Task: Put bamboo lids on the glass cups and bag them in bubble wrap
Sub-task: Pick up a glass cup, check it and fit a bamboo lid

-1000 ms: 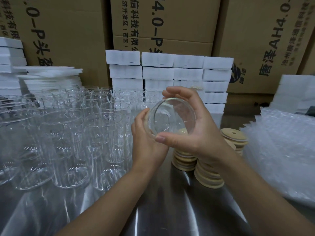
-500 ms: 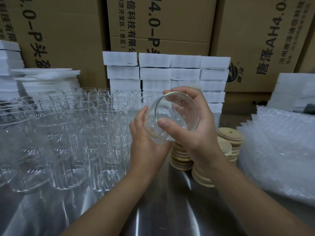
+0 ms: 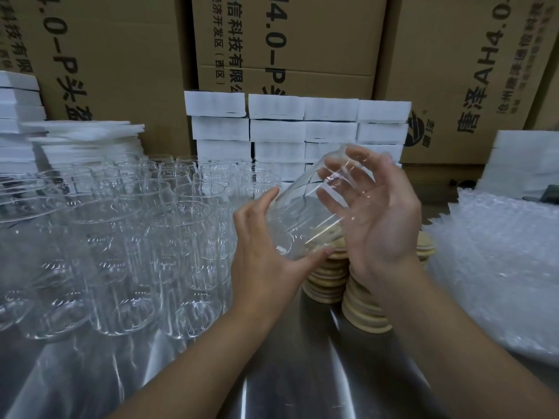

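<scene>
One glass cup [image 3: 302,219] hangs tilted above three stacks of bamboo lids [image 3: 326,282], its long axis slanting from low left to high right. Both grips are curled round it: the left hand [image 3: 266,261] at the lower end, the right hand [image 3: 381,219] round the upper.

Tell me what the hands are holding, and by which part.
A tilted glass cup, held by both hands: the left hand grips its lower end between thumb and fingers, and the right hand cups its upper side wall.
</scene>
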The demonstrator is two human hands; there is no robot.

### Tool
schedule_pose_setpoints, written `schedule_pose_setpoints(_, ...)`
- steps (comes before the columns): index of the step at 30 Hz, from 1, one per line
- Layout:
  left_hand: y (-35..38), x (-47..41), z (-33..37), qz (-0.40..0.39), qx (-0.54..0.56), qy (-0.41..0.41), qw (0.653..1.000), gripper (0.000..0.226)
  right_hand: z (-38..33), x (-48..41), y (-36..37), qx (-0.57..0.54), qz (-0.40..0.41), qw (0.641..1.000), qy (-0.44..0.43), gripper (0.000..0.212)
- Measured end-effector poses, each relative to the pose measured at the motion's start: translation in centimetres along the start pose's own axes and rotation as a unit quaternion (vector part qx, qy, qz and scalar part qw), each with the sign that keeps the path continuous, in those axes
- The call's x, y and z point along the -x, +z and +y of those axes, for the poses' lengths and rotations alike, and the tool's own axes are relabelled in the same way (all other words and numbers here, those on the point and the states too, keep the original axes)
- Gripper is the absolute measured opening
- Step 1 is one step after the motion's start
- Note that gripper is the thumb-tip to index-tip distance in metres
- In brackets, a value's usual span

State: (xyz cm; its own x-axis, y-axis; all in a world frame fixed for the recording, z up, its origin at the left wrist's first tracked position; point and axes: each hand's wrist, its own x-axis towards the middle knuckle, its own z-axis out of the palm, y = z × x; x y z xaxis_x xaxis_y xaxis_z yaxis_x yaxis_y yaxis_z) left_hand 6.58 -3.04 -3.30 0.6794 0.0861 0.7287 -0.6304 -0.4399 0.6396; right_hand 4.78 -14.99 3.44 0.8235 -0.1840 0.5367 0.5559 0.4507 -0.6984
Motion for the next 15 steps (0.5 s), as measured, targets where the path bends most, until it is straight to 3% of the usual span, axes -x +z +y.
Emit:
schedule_pose_setpoints(4, 0.1, 0.2, 0.4, 0.014, 0.062, -0.02, 0.998, 0.094, 0.1, 0.0, -0.1, -0.044, 0.054, 0.998, -0.003, 0.05)
schedule_pose_setpoints(7, 0.2, 0.3, 0.8, -0.007, 0.122, -0.059, 0.991, 0.083, 0.5, 0.3, 0.3, -0.005, 0.063, 0.997, -0.039, 0.053)
schedule_pose_setpoints(11, 0.4, 0.4, 1.1, -0.043, 0.179, -0.109, 0.977, 0.073, 1.4, 1.2, 0.8, 0.105, 0.057, 0.986, -0.117, 0.039)
schedule_pose_setpoints(15, 0.2, 0.1, 1.1, -0.071, 0.236, -0.147, 0.958, 0.082, 2.1, 1.8, 1.0, 0.146, 0.062, 0.976, -0.146, 0.028)
